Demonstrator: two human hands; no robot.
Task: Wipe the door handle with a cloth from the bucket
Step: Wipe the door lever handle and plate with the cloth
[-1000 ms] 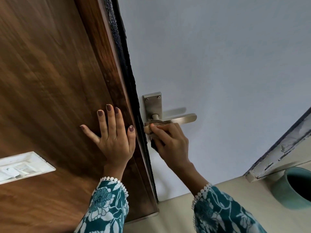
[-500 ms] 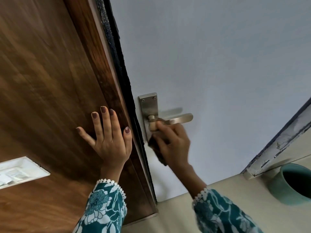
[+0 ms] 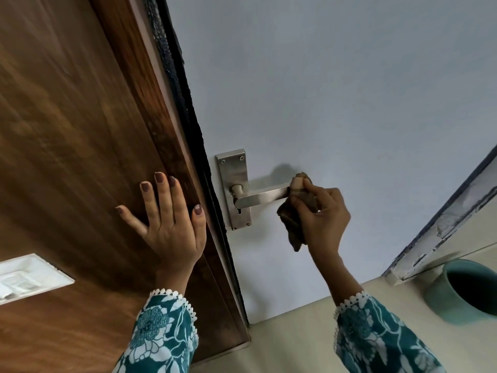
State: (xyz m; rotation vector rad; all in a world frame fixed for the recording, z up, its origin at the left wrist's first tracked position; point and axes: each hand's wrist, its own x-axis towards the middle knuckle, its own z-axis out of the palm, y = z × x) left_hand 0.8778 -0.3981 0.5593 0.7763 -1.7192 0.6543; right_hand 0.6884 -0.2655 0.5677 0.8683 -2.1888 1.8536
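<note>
A steel lever door handle on a tall backplate sits on the pale grey door. My right hand grips a brown cloth wrapped around the free end of the lever; a tail of the cloth hangs below my fingers. My left hand lies flat with fingers spread on the brown wooden panel left of the door edge, holding nothing. A teal bucket stands on the floor at the lower right, its inside dark.
A black seal strip runs along the door edge between wood and grey door. A white switch plate is set in the wooden panel at lower left. A chipped white frame slants above the bucket. Beige floor lies below.
My right hand has slid the cloth along the lever from the backplate end out to its free end. The left hand stays flat on the wood.
</note>
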